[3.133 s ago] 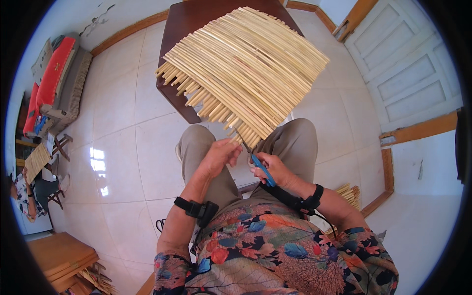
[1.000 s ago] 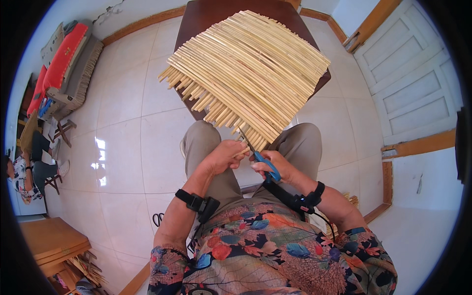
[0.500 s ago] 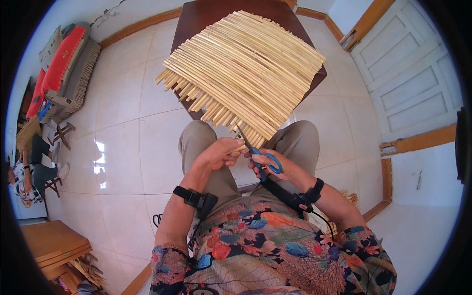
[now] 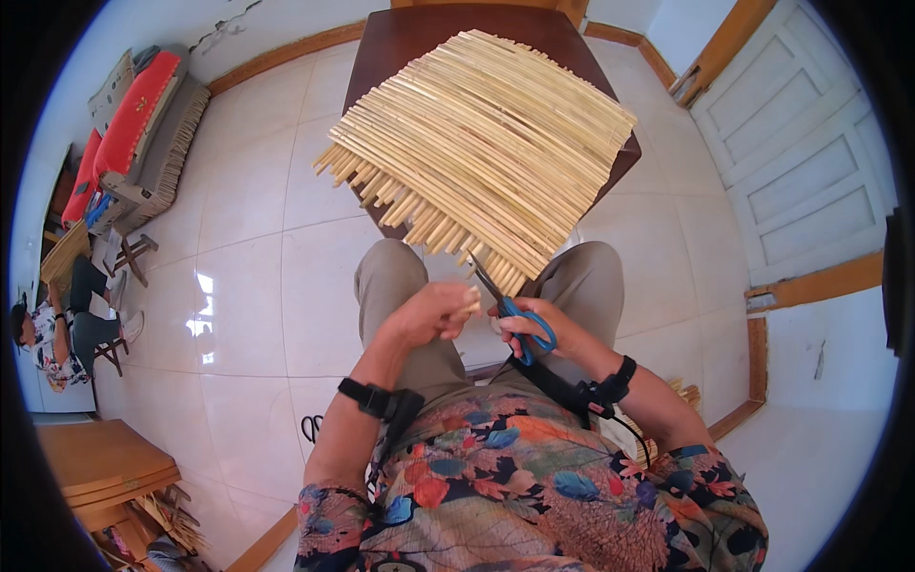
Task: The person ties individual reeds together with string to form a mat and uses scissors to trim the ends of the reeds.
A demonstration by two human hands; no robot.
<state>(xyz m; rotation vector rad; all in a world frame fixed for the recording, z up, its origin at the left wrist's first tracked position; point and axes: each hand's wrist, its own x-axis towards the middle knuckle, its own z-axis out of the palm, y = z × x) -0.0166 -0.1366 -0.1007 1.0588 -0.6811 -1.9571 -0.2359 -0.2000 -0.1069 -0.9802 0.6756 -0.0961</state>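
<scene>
A mat of straw-coloured reed stalks [image 4: 486, 143] lies on a dark red-brown table [image 4: 391, 52], its uneven stalk ends jutting out over the near side. My right hand [image 4: 536, 326] is closed around the blue handles of a pair of scissors [image 4: 489, 279]. The dark blades point up and to the left, close against the mat's near corner. My left hand [image 4: 437, 312] is closed just left of the scissors and apart from the mat. Something pale shows at its fingertips, too small to tell from the fingers themselves.
Below the mat are my knees. At the far left another person [image 4: 57, 334] sits on a stool near a sofa with red covers [image 4: 133, 114]. A wooden cabinet [image 4: 105, 462] stands at lower left, a white door [image 4: 801, 133] at right. Stalks [image 4: 686, 393] lie behind my right arm.
My left hand has drawn back from the stalk ends and moved slightly away from the scissors. The scissors remain in my right hand by the corner. The whole view has shifted a little.
</scene>
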